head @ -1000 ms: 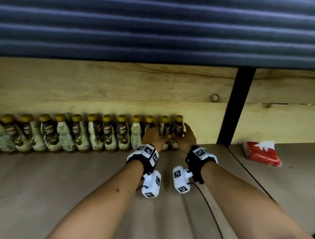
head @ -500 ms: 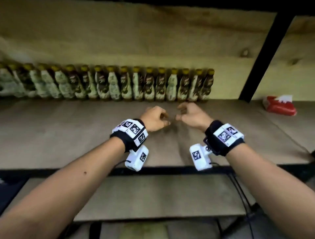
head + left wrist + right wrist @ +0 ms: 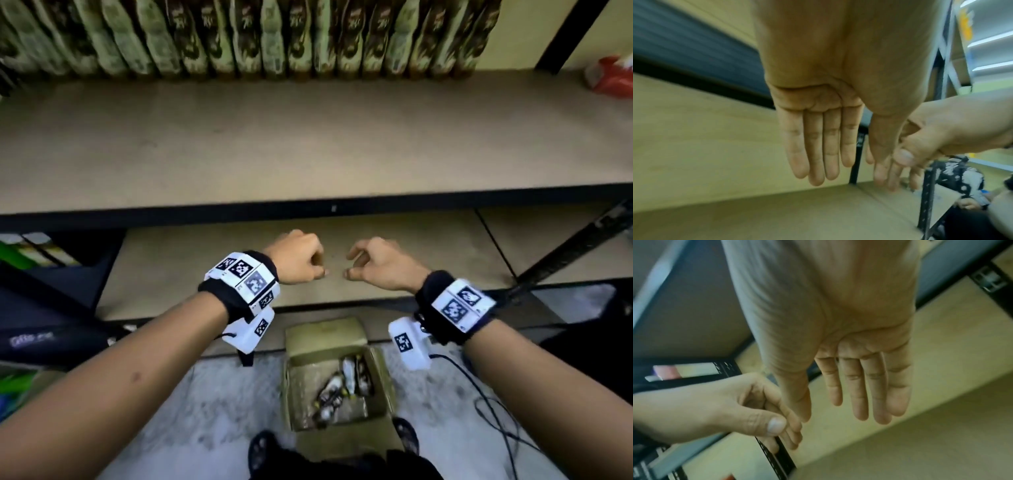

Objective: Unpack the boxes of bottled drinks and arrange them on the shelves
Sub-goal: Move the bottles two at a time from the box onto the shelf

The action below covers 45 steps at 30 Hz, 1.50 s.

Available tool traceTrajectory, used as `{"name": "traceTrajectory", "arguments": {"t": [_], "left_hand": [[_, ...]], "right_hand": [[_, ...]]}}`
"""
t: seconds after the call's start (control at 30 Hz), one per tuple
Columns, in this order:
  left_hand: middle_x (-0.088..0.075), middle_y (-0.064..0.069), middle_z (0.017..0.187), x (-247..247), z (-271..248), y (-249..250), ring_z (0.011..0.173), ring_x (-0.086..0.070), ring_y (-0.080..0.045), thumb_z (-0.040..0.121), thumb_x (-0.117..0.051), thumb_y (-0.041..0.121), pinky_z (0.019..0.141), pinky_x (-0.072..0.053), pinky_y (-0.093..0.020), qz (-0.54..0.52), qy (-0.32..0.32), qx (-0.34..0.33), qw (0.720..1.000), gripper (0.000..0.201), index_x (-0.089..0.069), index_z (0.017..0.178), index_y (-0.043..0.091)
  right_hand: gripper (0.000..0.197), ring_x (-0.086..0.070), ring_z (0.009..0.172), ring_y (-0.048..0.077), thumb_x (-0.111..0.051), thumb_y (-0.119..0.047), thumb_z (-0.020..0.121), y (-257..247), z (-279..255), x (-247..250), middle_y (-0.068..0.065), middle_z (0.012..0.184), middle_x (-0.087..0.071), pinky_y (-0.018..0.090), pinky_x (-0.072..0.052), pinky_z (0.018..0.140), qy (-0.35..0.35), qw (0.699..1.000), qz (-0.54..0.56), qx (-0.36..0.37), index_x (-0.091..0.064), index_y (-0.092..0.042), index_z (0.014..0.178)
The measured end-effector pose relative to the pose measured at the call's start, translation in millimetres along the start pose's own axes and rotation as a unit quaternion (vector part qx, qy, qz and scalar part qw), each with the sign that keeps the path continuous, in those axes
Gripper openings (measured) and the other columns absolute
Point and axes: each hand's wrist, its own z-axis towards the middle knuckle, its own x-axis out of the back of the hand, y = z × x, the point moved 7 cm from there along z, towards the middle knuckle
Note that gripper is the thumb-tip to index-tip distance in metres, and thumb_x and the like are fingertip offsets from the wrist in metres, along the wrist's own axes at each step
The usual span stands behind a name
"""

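Both hands hung empty in front of the lower shelf, well above the box. The left hand (image 3: 298,257) was loosely curled, its fingers (image 3: 830,146) lying side by side and nearly straight in the wrist view. The right hand (image 3: 380,263) was likewise relaxed, fingers (image 3: 865,386) close together, thumb apart. Each wrist bore a black band with white blocks printed in square black-and-white codes.

An open cardboard box (image 3: 325,337), brown and matte, stood on the speckled grey floor; a few bottles (image 3: 346,380) lay loose inside. A row of waisted plastic bottles (image 3: 274,34), with cream-and-brown labels too blurred to read, lined the back of the upper shelf (image 3: 308,147), a smooth tan board edged in black metal. A red packet (image 3: 613,78) lay at its right end.
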Motion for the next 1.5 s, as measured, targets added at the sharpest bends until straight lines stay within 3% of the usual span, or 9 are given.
{"name": "traceTrajectory", "arguments": {"t": [0.27, 0.57, 0.7, 0.83, 0.97, 1.07, 1.23, 1.43, 1.5], "left_hand": [[-0.068, -0.003, 0.109, -180, 23, -44, 0.098, -0.062, -0.017, 0.081, -0.071, 0.03, 0.086, -0.047, -0.022, -0.121, -0.131, 0.168, 0.97, 0.028, -0.068, 0.106, 0.015], [-0.069, -0.011, 0.11, -381, 19, -88, 0.108, -0.062, -0.03, 0.089, -0.063, 0.022, 0.085, -0.047, -0.027, -0.226, -0.184, 0.291, 0.911, 0.025, -0.069, 0.11, 0.008], [-0.068, -0.023, 0.098, -503, 26, -115, 0.101, -0.063, -0.035, 0.092, -0.061, 0.012, 0.077, -0.049, -0.031, -0.287, -0.227, 0.33, 0.87, 0.027, -0.067, 0.11, -0.007], [-0.067, -0.024, 0.111, -626, 44, -148, 0.091, -0.065, -0.029, 0.093, -0.06, 0.011, 0.061, -0.041, -0.021, -0.299, -0.275, 0.337, 0.849, 0.029, -0.064, 0.116, -0.005], [-0.069, -0.013, 0.093, -719, 72, -193, 0.075, -0.066, -0.023, 0.091, -0.063, 0.02, 0.06, -0.046, -0.02, -0.307, -0.286, 0.36, 0.833, 0.022, -0.064, 0.111, 0.01], [-0.066, -0.007, 0.078, -756, 106, -223, 0.064, -0.064, -0.02, 0.091, -0.063, 0.015, 0.053, -0.049, -0.021, -0.293, -0.254, 0.375, 0.842, 0.009, -0.065, 0.098, 0.011], [-0.06, -0.006, 0.104, -788, 190, -252, 0.095, -0.057, -0.02, 0.088, -0.065, 0.017, 0.077, -0.043, -0.023, -0.235, -0.224, 0.322, 0.89, 0.025, -0.064, 0.11, 0.003], [-0.05, -0.004, 0.135, -849, 248, -244, 0.116, -0.053, -0.03, 0.058, -0.07, 0.07, 0.094, -0.044, -0.038, -0.205, -0.288, 0.251, 0.901, 0.105, -0.029, 0.141, 0.021], [-0.05, -0.009, 0.136, -858, 249, -248, 0.118, -0.053, -0.032, 0.067, -0.072, 0.058, 0.095, -0.044, -0.038, -0.192, -0.262, 0.26, 0.909, 0.093, -0.032, 0.14, 0.016]], "right_hand": [[0.04, -0.056, 0.114, 0.021, -0.068, -0.035, 0.087, 125, -2, -140, 0.002, 0.124, -0.059, 0.023, -0.044, 0.086, -0.181, 0.978, 0.011, -0.102, -0.061, -0.017, 0.122], [0.026, -0.061, 0.107, 0.019, -0.067, -0.024, 0.086, 283, -9, -282, 0.001, 0.114, -0.064, 0.015, -0.044, 0.074, -0.218, 0.952, 0.088, -0.197, -0.065, -0.016, 0.111], [0.018, -0.061, 0.107, 0.022, -0.066, -0.023, 0.083, 356, -1, -362, 0.003, 0.11, -0.067, 0.034, -0.049, 0.094, -0.232, 0.936, 0.089, -0.248, -0.066, -0.021, 0.1], [0.028, -0.061, 0.089, 0.019, -0.071, -0.01, 0.084, 422, 23, -455, -0.001, 0.083, -0.061, 0.03, -0.048, 0.079, -0.217, 0.919, 0.15, -0.291, -0.055, -0.027, 0.068], [0.006, -0.063, 0.094, 0.024, -0.064, -0.007, 0.09, 462, 57, -533, 0.011, 0.097, -0.065, 0.042, -0.05, 0.096, -0.216, 0.848, 0.275, -0.399, -0.066, -0.012, 0.092], [0.023, -0.062, 0.109, 0.028, -0.059, -0.006, 0.094, 485, 103, -570, 0.015, 0.117, -0.064, 0.042, -0.051, 0.095, -0.177, 0.803, 0.356, -0.444, -0.063, -0.005, 0.116], [0.032, -0.056, 0.067, 0.018, -0.064, -0.019, 0.088, 533, 185, -605, 0.004, 0.088, -0.065, 0.027, -0.049, 0.049, -0.04, 0.826, 0.309, -0.47, -0.064, 0.001, 0.113], [0.034, -0.053, 0.074, 0.013, -0.065, -0.027, 0.092, 569, 220, -643, 0.003, 0.106, -0.056, 0.011, -0.044, 0.044, -0.1, 0.846, 0.287, -0.437, -0.061, -0.007, 0.118], [0.019, -0.051, 0.072, 0.012, -0.064, -0.04, 0.09, 580, 218, -650, 0.001, 0.104, -0.052, 0.016, -0.052, 0.064, -0.137, 0.854, 0.247, -0.437, -0.056, -0.024, 0.094]]}}
